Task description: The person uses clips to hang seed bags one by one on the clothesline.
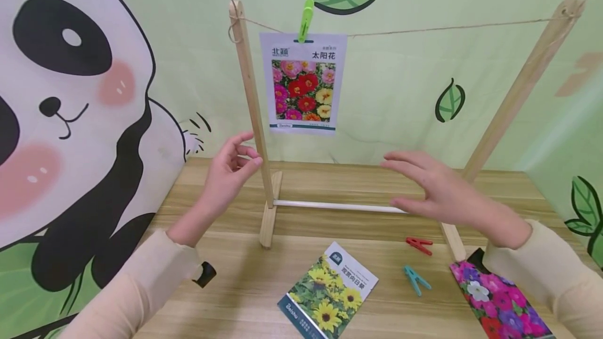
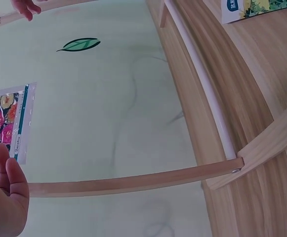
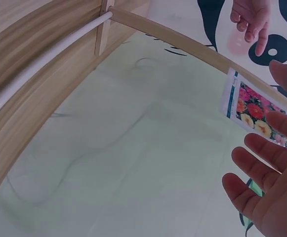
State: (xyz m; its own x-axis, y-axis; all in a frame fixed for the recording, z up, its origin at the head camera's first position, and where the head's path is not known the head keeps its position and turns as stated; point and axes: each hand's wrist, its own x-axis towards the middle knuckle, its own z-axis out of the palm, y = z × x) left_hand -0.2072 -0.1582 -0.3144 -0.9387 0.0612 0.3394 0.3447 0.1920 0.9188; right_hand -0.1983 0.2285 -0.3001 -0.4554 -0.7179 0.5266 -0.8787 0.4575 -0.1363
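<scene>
A seed packet with red, pink and yellow flowers (image 1: 305, 88) hangs from a twine line (image 1: 438, 28), held by a green clothespin (image 1: 305, 21). My left hand (image 1: 231, 166) is beside the left wooden post (image 1: 252, 98), fingers loosely bent with nothing in them; whether it touches the post I cannot tell. To the right of the hanging packet, my right hand (image 1: 438, 187) is in the air, fingers spread and holding nothing. In the right wrist view the right hand (image 3: 269, 173) appears with its fingers apart, the flower packet (image 3: 254, 108) beyond them.
On the wooden table lie a sunflower seed packet (image 1: 330, 292), a red clothespin (image 1: 419, 246), a blue clothespin (image 1: 416, 279) and a petunia-like flower packet (image 1: 501, 302) by the right sleeve. A white rod (image 1: 334, 206) joins the stand's feet; the right post (image 1: 523, 88) leans outward.
</scene>
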